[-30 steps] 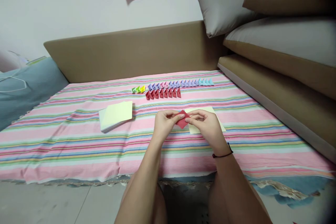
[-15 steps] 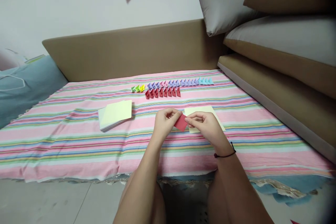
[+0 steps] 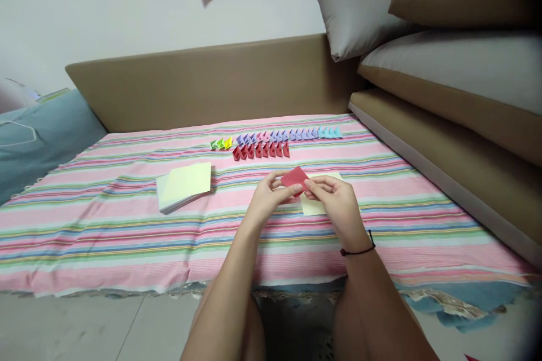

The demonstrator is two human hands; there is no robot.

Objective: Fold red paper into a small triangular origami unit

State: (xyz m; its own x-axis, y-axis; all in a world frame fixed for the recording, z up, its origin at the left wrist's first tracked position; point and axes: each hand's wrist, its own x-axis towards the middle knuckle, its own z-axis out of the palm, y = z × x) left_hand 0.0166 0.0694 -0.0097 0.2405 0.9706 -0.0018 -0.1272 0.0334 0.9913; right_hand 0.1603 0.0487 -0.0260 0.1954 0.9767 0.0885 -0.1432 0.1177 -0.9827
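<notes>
A small folded red paper (image 3: 295, 177) is held up between my two hands, its flat face showing. My left hand (image 3: 271, 194) grips its left and lower side, the thumb lying across the front. At the right corner, my right hand (image 3: 332, 194) pinches the paper between thumb and fingers. Below my right hand lies a pale yellow sheet (image 3: 313, 207), partly hidden by it. Beyond my hands stands a row of folded red paper pieces (image 3: 258, 150), with a longer row of purple, pink and blue folded pieces (image 3: 296, 135) behind.
A stack of paper with a yellow sheet on top (image 3: 186, 183) lies on the striped cloth (image 3: 127, 237) to the left. Green and yellow folded pieces (image 3: 221, 144) stand near the rows. Cushions (image 3: 457, 67) are piled at right, against the brown backrest (image 3: 212, 84).
The red paper has been turned and raised slightly, so its upper corner now stands above my fingers. My left thumb has moved onto its front, and my right hand has shifted its hold.
</notes>
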